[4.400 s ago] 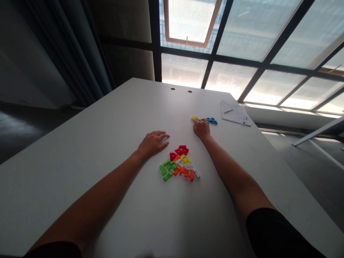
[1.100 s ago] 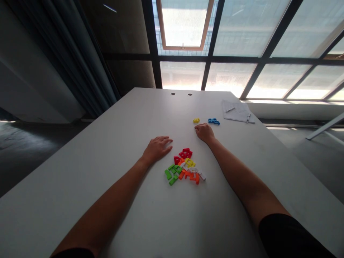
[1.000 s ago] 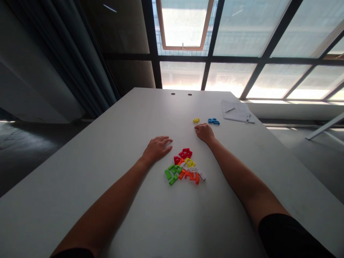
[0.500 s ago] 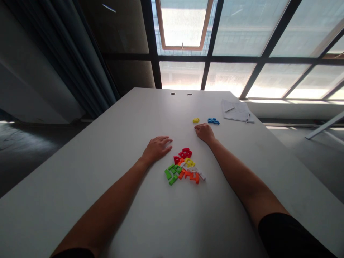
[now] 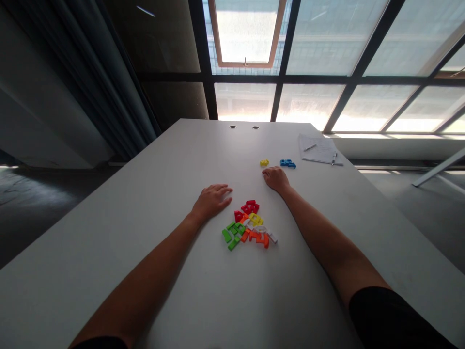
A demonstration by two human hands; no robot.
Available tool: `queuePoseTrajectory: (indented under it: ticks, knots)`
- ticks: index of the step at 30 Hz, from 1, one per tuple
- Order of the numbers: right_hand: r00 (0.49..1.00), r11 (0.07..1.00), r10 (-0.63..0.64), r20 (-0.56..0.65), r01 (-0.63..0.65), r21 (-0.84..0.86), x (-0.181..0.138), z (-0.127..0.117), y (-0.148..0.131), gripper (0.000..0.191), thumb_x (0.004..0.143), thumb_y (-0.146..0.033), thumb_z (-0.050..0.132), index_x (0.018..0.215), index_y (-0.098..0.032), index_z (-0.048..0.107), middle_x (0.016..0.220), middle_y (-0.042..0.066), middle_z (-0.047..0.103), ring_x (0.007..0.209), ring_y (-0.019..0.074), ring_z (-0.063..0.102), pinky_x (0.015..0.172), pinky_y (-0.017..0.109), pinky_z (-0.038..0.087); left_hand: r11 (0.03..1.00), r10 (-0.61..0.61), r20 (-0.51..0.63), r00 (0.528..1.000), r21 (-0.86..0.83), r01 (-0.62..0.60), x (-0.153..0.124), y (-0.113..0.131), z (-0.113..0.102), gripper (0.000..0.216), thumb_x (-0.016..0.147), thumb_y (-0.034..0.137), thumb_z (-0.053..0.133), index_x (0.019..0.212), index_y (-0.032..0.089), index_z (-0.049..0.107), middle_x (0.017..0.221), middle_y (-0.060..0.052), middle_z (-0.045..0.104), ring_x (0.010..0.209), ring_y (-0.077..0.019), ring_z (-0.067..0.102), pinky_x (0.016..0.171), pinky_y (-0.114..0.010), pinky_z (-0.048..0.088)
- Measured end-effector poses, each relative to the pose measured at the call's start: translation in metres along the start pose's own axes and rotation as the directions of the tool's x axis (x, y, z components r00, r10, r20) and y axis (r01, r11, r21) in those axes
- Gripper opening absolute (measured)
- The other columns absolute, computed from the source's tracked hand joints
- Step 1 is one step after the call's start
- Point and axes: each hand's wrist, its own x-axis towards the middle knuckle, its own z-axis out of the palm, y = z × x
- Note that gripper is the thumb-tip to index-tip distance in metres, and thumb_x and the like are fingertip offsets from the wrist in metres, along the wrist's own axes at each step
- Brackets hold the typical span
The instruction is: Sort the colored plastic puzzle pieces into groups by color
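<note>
My left hand (image 5: 212, 199) rests on the white table with its fingers stretched out and nothing in it. Just right of and below it lies a loose pile of small plastic pieces: red pieces (image 5: 250, 207), green pieces (image 5: 233, 232), yellow pieces (image 5: 256, 219), orange pieces (image 5: 258, 237) and white pieces (image 5: 260, 229). Farther forward, my right hand (image 5: 276, 178) lies on the table with its fingers curled in; whatever may be inside them is hidden. Right beyond its fingertips sits a small yellow cluster (image 5: 264, 163), and a blue cluster (image 5: 288, 163) lies to that one's right.
Papers (image 5: 317, 149) with a pen (image 5: 310, 147) on top lie at the table's far right. Two round cable holes (image 5: 233, 127) are set near the far edge of the table (image 5: 203, 145). Windows stand behind it, with a dark curtain (image 5: 83, 63) at left.
Both hands hold their places, and the pieces lie as before. Only the camera view has shifted very slightly.
</note>
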Motion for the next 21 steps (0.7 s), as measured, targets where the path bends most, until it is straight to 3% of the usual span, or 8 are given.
queuePoseTrajectory:
  ticks: [4, 8, 12, 14, 17, 21]
  knots:
    - [1.0, 1.0, -0.01, 0.004, 0.01, 0.023, -0.002, -0.002, -0.002, 0.036, 0.112, -0.012, 0.063, 0.131, -0.017, 0.093, 0.137, 0.014, 0.089, 0.127, 0.0286, 0.08, 0.12, 0.035, 0.054, 1.0, -0.001, 0.014, 1.0, 0.004, 0.001, 0.0, 0.0, -0.001, 0.044, 0.112, 0.047, 0.065, 0.15, 0.034, 0.083, 0.167, -0.007, 0.076, 0.157, -0.035, 0.068, 0.134, -0.058, 0.054]
    - [0.994, 0.988, -0.108, 0.0, 0.107, 0.112, -0.007, -0.006, -0.012, 0.035, 0.108, -0.007, 0.063, 0.122, -0.017, 0.094, 0.129, 0.013, 0.09, 0.123, 0.0274, 0.081, 0.118, 0.034, 0.054, 1.0, -0.002, 0.01, 1.0, 0.0, 0.002, 0.0, 0.0, 0.0, 0.043, 0.111, 0.047, 0.066, 0.149, 0.036, 0.084, 0.166, -0.006, 0.076, 0.156, -0.0344, 0.068, 0.134, -0.057, 0.054]
    - [0.974, 0.943, -0.225, 0.014, 0.214, 0.257, -0.011, -0.011, -0.028, 0.032, 0.103, -0.007, 0.066, 0.115, -0.017, 0.095, 0.122, 0.013, 0.089, 0.107, 0.0241, 0.081, 0.106, 0.031, 0.057, 1.0, -0.002, -0.001, 1.0, -0.004, 0.002, 0.0, 0.0, 0.0, 0.042, 0.111, 0.047, 0.068, 0.148, 0.037, 0.084, 0.166, -0.006, 0.077, 0.156, -0.0337, 0.068, 0.133, -0.055, 0.055]
    - [0.961, 0.915, -0.263, 0.086, 0.22, 0.339, -0.011, -0.016, -0.036, 0.028, 0.102, -0.011, 0.07, 0.113, -0.017, 0.095, 0.117, 0.01, 0.089, 0.098, 0.0214, 0.079, 0.096, 0.028, 0.057, 1.0, -0.005, -0.003, 1.0, 0.0, 0.005, 0.0, 0.0, 0.0, 0.042, 0.11, 0.047, 0.068, 0.148, 0.037, 0.085, 0.165, -0.006, 0.077, 0.155, -0.0342, 0.069, 0.133, -0.055, 0.056]
    - [0.896, 0.88, -0.329, 0.298, 0.176, 0.441, -0.009, -0.028, -0.046, 0.019, 0.098, -0.017, 0.078, 0.108, -0.019, 0.094, 0.101, 0.004, 0.088, 0.089, 0.0192, 0.077, 0.083, 0.026, 0.054, 1.0, -0.01, 0.004, 1.0, 0.004, 0.01, 0.0, 0.001, -0.002, 0.043, 0.111, 0.047, 0.068, 0.149, 0.036, 0.084, 0.166, -0.006, 0.077, 0.155, -0.0355, 0.069, 0.133, -0.057, 0.055]
    - [0.743, 0.861, -0.425, 0.518, 0.154, 0.485, -0.008, -0.051, -0.053, 0.014, 0.094, -0.032, 0.089, 0.104, -0.022, 0.093, 0.091, 0.001, 0.086, 0.083, 0.019, 0.075, 0.075, 0.026, 0.051, 1.0, -0.012, 0.013, 1.0, 0.013, 0.012, 0.0, 0.002, -0.002, 0.044, 0.111, 0.047, 0.067, 0.15, 0.035, 0.084, 0.166, -0.007, 0.076, 0.156, -0.0368, 0.068, 0.133, -0.059, 0.054]
